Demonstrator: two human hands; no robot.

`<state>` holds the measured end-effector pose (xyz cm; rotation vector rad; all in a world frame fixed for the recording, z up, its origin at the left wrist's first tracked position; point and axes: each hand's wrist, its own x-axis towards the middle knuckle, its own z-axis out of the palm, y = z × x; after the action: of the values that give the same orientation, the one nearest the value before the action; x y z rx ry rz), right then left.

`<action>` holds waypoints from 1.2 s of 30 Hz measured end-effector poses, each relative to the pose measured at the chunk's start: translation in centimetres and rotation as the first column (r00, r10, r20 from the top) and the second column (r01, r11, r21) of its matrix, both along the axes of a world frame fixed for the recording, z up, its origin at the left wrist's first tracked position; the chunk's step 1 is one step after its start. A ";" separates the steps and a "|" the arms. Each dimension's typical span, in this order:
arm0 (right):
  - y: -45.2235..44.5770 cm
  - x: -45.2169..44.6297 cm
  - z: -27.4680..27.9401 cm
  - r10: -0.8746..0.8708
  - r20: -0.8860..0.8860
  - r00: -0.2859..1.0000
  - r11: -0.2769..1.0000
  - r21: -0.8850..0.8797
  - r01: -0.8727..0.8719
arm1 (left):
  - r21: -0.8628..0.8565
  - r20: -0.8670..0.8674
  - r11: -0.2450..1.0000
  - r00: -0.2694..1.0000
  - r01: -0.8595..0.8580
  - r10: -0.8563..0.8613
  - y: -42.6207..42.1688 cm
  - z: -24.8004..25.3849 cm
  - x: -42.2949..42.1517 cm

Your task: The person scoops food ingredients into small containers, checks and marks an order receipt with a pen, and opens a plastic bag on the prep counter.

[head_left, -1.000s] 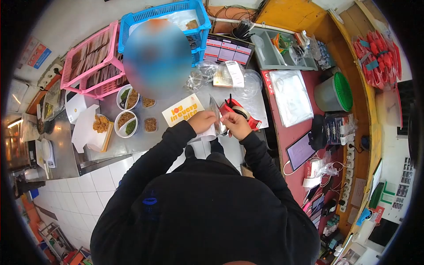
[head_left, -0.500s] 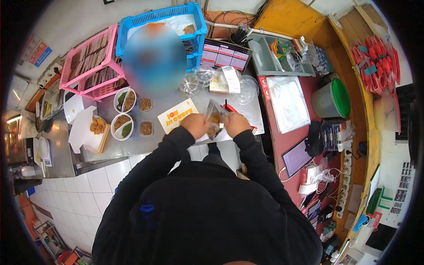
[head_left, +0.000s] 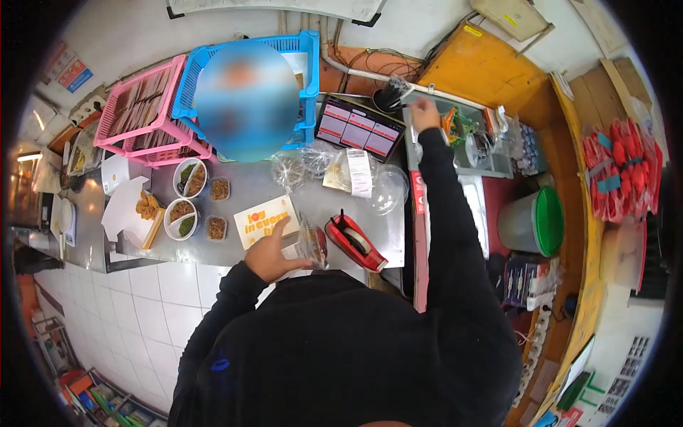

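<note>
Reaching toward a dark bundle (head_left: 393, 92) beside the grey tray (head_left: 415, 146), the right hand (head_left: 425, 114) has a grip that cannot be judged. The left hand (head_left: 267, 255) has thumb and fingers spread beside a clear bag (head_left: 307, 243), near the red tape dispenser (head_left: 350, 249) at the tabletop's (head_left: 388, 235) edge. Steadying the bag upright would probably avoid spills. The card (head_left: 267, 217) reads "joy in every"; the screen's (head_left: 359, 129) text is too small.
</note>
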<state>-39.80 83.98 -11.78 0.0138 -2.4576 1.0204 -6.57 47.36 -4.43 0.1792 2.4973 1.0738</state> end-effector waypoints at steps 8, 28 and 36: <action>5.4 -17.1 -10.4 -0.035 0.512 0.858 0.936 0.318 -0.151 | -0.125 0.245 0.991 0.970 0.046 -0.014 2.9 -2.2 -1.3; -10.2 29.5 19.4 0.555 0.051 0.830 0.759 -0.439 -0.481 | 0.210 -0.035 0.971 0.993 0.116 -0.111 0.7 -6.9 -3.4; -13.1 32.4 17.0 0.456 0.132 0.880 0.836 -0.402 -0.373 | 0.432 0.040 0.901 0.997 0.039 -0.062 0.4 -6.2 -3.6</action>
<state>-7.37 70.91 5.21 0.3495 -2.4727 1.7502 -10.21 47.81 -10.66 0.3364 2.1608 1.5756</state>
